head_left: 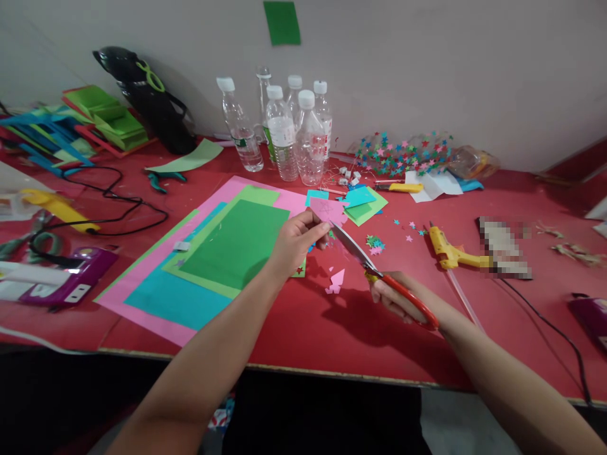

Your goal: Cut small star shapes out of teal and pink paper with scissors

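Between the fingers of my left hand (302, 240) is a piece of pink paper (324, 207) with a star outline drawn on it. My right hand (398, 297) grips a pair of scissors (353, 248) with red handles; the blade tips reach the paper's lower edge near my left fingertips. Beneath the scissors, small pink paper scraps (335, 282) lie on the red table (303, 328). A little pile of coloured paper stars (375, 244) sits just beyond the blades. Blue and green paper squares (367, 205) rest behind the pink piece.
Stacked coloured sheets (237, 243) lie on the left. Several plastic bottles (282, 136) stand by the wall, beside a star-filled bottle (403, 153) on its side. A yellow glue gun (446, 249) with a cord lies right. A black umbrella-like object (152, 104) leans at back left; a purple box (71, 278) sits left.
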Motion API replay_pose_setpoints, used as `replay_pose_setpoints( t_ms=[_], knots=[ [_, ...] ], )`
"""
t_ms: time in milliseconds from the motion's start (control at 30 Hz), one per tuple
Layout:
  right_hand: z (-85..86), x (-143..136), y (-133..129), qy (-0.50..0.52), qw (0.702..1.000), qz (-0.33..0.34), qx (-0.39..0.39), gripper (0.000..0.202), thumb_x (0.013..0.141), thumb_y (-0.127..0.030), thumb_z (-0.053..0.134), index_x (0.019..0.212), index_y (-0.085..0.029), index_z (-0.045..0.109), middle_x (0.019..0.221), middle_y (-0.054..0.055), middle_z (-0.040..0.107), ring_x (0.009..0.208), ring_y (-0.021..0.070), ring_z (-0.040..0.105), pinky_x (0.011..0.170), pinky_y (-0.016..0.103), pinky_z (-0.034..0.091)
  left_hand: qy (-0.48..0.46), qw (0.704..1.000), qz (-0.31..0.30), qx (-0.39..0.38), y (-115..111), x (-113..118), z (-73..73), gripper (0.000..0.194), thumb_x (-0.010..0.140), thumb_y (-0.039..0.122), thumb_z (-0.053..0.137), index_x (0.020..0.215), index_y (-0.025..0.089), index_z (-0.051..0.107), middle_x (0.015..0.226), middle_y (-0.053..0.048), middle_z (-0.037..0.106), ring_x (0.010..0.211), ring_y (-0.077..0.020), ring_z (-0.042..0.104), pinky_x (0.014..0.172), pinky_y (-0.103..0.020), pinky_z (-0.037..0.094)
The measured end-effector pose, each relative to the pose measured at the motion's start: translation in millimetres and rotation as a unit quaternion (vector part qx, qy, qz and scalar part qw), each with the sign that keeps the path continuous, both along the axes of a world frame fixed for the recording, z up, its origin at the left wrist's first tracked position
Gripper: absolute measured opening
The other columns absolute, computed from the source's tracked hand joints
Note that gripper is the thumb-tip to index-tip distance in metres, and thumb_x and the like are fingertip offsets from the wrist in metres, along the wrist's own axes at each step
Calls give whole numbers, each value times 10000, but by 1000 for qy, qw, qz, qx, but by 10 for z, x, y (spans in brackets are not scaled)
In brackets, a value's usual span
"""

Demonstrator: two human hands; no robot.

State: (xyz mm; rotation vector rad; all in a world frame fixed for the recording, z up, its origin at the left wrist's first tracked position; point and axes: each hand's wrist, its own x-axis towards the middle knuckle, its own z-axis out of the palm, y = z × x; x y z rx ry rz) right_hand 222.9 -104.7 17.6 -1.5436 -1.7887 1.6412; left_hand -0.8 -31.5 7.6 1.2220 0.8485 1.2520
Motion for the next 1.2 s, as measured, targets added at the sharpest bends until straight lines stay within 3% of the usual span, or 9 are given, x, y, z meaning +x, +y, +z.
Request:
replay_pose_setpoints(
  t_ms=[333,633,1200],
  knots=[
    [-34,-3,18,-34,999,-12,0,507,808,-675,452,657,-192,471,407,-65,394,302,60,336,336,200,256,-12,1000,-8,-11,20,-8,-10,168,730,284,684,656,161,596,554,18,579,479,-69,506,511,-220,421],
    [-126,-68,-6,-1,999,-49,9,410,855,-559,466,652,-204,428,375,-84,363,292,64,335,330,191,251,-101,992,-16,-71,-17,69,-11,153,700,269,706,710,162,596,593,8,626,517,-80,562,531,-215,449],
    [-54,-90,-14,13,999,-39,25,491,771,-656,547,642,-202,412,412,-87,358,319,45,310,343,200,205,-60,997,38,27,-13,54,-36,86,742,209,655,689,167,603,582,36,584,510,-58,528,516,-191,436]
  ],
)
